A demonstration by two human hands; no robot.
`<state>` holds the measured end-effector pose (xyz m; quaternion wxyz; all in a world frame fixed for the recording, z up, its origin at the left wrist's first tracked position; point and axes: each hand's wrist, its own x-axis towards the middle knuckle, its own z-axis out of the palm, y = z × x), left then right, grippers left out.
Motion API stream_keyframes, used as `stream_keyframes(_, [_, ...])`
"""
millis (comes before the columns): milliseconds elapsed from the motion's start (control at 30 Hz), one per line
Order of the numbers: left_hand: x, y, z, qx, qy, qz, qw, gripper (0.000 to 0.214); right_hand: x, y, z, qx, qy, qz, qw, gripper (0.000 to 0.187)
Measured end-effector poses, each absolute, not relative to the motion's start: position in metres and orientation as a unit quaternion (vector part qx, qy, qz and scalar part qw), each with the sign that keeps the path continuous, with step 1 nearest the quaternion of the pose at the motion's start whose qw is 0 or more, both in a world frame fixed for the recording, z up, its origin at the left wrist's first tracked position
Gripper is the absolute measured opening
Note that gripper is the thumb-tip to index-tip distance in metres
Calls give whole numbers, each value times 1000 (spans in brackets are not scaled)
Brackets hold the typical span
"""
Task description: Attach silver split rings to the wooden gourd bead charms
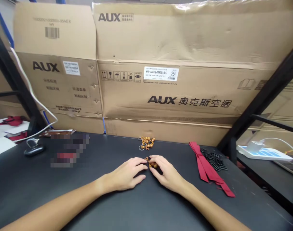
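A small brown beaded keychain (154, 165) lies on the black tabletop (127, 208) between my two hands, partly covered by fingers. My right hand (167, 173) curls over its beads, which show between the thumb and forefinger. My left hand (128, 173) rests just to the left with fingers apart, its fingertips close to the keychain's cord end; whether they touch it I cannot tell. Farther back, more beaded keychains (150, 142) with metal rings lie in a small cluster.
Red ribbon strips (206, 163) lie to the right beside a heap of black buckles (214, 159). A black glossy item (34, 149) and a blurred-out patch are at left. Large cardboard boxes (192, 41) stand behind. A white power strip (267, 153) sits far right, past a black frame post.
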<state>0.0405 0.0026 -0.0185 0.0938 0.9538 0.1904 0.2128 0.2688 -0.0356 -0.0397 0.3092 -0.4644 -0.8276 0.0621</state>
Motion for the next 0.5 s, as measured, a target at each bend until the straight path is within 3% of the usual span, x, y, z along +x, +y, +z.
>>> stream_keyframes(233, [44,11,-28,912,316,254,58,15,267,-33,-38,-485,-822,35,299,20])
stream_keyframes(500, [45,16,-30,924,279,239,105,19,269,-31,-39,-476,-824,48,303,24])
